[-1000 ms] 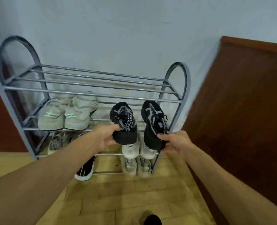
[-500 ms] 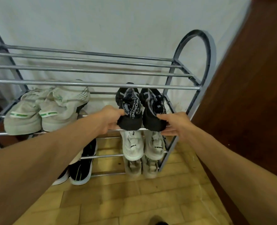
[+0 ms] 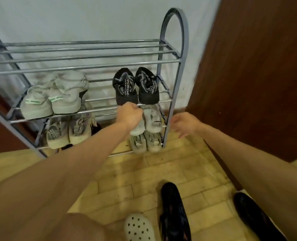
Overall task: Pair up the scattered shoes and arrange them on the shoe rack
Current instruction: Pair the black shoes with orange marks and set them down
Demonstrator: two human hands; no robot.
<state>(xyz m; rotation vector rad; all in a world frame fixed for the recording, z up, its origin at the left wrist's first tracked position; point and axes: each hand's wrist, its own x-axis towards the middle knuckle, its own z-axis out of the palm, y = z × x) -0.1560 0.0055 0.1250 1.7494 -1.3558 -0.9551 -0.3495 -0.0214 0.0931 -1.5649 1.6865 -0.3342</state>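
The grey metal shoe rack (image 3: 172, 61) stands against the wall. A black pair of sneakers (image 3: 135, 87) sits side by side at the right end of its second shelf, heels toward me. My left hand (image 3: 129, 115) hangs just below the left black heel, fingers curled into a fist with nothing visibly in it. Off the rack's right post, my right hand (image 3: 184, 124) is free of the shoes with its fingers loose. On the floor near me lie two dark shoes (image 3: 174, 211), apart from each other, the second (image 3: 255, 218) to the right.
Pale sneakers with green stripes (image 3: 52, 100) fill the second shelf's left. Grey sneakers (image 3: 67, 131) and a white pair (image 3: 152, 120) sit on the third shelf, a grey pair (image 3: 146, 141) below. A brown door (image 3: 248, 66) stands right. A white clog (image 3: 139, 226) shows at the bottom edge.
Both hands have let go of the black sneakers, which now rest on the second shelf. The hands have drawn back and down, and my view has tilted toward the floor.
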